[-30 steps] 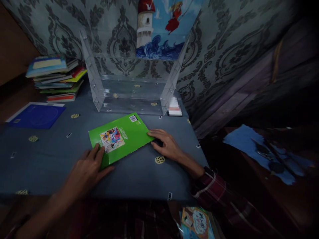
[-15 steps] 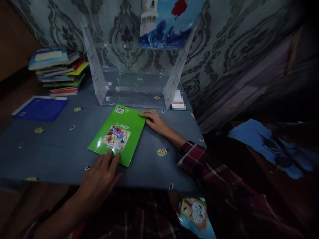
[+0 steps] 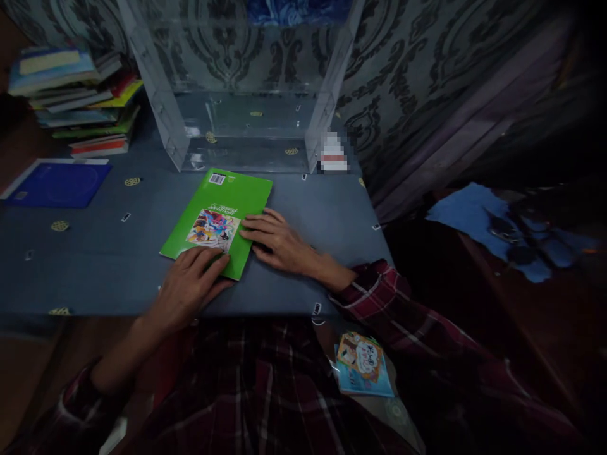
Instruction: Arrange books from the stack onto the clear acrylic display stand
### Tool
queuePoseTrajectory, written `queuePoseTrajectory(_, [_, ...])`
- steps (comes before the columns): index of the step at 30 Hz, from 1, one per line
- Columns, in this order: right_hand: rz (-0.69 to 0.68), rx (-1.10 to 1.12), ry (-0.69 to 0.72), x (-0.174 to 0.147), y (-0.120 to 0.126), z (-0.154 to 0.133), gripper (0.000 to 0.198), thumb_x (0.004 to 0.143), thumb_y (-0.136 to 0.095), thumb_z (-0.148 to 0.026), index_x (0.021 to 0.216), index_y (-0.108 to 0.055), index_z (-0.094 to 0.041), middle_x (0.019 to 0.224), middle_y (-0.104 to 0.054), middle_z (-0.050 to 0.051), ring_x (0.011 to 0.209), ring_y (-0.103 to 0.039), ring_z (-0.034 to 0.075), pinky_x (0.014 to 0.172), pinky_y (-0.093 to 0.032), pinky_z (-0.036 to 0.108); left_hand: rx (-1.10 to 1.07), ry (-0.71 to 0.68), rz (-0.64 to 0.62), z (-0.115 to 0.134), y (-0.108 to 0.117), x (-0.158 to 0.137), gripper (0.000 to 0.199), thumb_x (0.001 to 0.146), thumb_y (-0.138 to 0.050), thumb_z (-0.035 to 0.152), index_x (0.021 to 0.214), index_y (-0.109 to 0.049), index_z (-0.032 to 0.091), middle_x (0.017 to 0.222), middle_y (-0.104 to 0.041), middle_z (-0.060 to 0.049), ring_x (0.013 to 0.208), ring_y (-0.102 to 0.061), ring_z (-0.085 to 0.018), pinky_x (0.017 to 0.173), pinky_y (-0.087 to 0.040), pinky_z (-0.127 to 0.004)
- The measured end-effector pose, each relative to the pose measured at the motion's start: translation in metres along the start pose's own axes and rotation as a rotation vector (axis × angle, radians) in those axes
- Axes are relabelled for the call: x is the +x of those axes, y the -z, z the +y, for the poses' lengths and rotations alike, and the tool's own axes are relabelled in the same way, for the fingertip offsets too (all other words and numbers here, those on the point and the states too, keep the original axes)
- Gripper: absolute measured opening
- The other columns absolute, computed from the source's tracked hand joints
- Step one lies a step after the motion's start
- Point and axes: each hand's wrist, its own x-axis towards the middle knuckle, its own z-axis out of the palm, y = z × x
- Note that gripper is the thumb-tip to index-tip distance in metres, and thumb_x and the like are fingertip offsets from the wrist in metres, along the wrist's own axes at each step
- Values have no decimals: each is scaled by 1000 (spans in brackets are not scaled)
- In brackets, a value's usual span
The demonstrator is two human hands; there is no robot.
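A green book [image 3: 249,196] lies flat on the cloth-covered table, slightly turned, its back cover up with a barcode and a colourful picture. My left hand [image 3: 190,281] rests over its near edge, fingers lying on the cover and the thumb along the edge. From the right side, my right hand [image 3: 279,243] lays its spread fingers across the right edge of the cover. The lower part of the cover is partly hidden by my left hand.
Behind the book stands a clear acrylic rack [image 3: 161,114]. A stack of books [image 3: 90,104] and a blue book [image 3: 59,183] are at the left. Another book [image 3: 365,366] is low, below the table edge. Blue cloth [image 3: 467,205] with dark objects sits at right.
My right hand has slid down from the book's upper right corner to the middle of its right edge. My left hand lies further over the near edge. The view has tilted down.
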Motion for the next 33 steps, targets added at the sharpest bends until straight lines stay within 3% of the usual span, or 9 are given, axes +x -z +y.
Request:
queuePoseTrajectory(8, [10, 94, 45, -13, -2, -26, 30, 100, -63, -33, 126, -70, -19, 132, -71, 11, 136, -56, 23, 119, -43, 51, 74, -25, 25, -6, -2, 1, 28, 102, -55, 39, 120, -69, 22, 116, -73, -11, 103, -65, -27, 91, -53, -42])
queuePoseTrajectory(20, [-18, 108, -3, -14, -3, -28, 29, 99, -67, -30, 127, -70, -23, 134, -70, 9, 136, -57, 21, 117, -48, 49, 61, -67, 90, -7, -2, 1, 34, 104, -49, 43, 116, -71, 20, 111, -75, -10, 99, -66, -26, 88, -53, -41])
queuePoseTrajectory(33, [24, 83, 28, -13, -4, -30, 32, 97, -69, -36, 123, -71, -17, 131, -71, 13, 133, -59, 25, 111, -50, 50, 63, -148, 178, -9, -3, 2, 30, 102, -55, 37, 115, -70, 15, 107, -74, -11, 94, -64, -26, 83, -52, -40])
